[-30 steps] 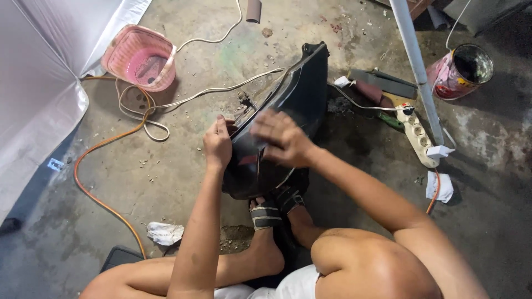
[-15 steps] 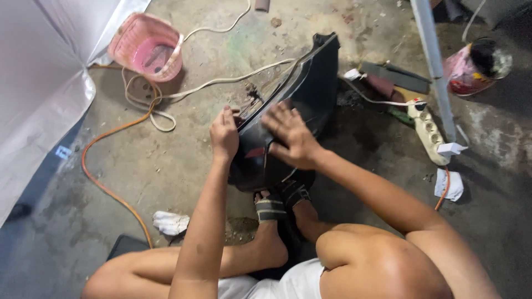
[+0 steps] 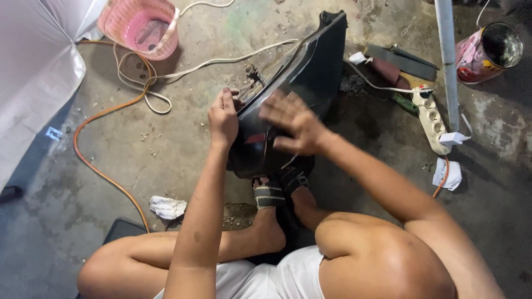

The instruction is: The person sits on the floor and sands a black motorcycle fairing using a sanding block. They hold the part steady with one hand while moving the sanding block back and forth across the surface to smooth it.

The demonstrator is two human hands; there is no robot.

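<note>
Black plastic panel stands propped on the concrete floor between the person's sandalled feet. From the head camera, the left hand clamps its fingers on the panel's left edge; the right hand lies flat on its face, fingers spread. A pink basket sits well apart.

We sit on a stained, cracked concrete floor strewn with grit. A white sheet hangs at the left edge, and a pale metal pole rises at the right. Light is dim and even.
</note>
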